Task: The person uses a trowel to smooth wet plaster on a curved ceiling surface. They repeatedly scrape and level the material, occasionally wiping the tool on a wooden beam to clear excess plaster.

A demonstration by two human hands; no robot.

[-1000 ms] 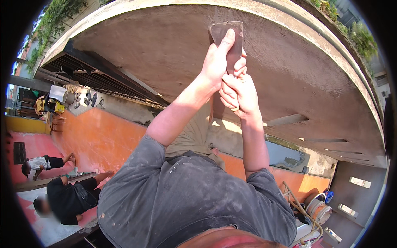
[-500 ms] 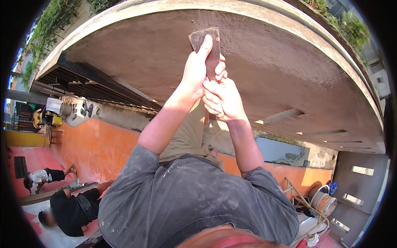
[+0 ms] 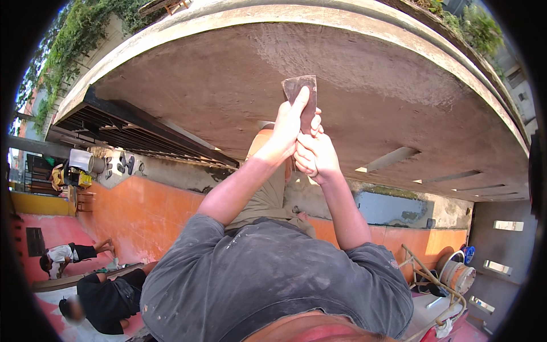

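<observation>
A flat, dark metal scraper blade [image 3: 292,83] is up against the brown, rough-surfaced cement wall [image 3: 370,91], below a lighter scuffed patch. My left hand [image 3: 286,125] is wrapped round the blade, thumb laid along its face. My right hand [image 3: 312,155] is closed just below, on the lower end of the same scraper, which the fingers mostly hide. Whether the blade's edge touches the wall I cannot tell.
A dark metal grille [image 3: 131,128] and narrow slots [image 3: 387,159] interrupt the wall. Below are an orange floor [image 3: 142,196] and a bluish puddle [image 3: 387,208]. Two people [image 3: 99,302] [image 3: 65,255] are low at left. A bent-pipe frame [image 3: 424,273] and buckets [image 3: 458,279] stand right.
Both my hands, with the scraper between them, have shifted left and then down in the picture, away from the wall's top edge. The grip looks the same.
</observation>
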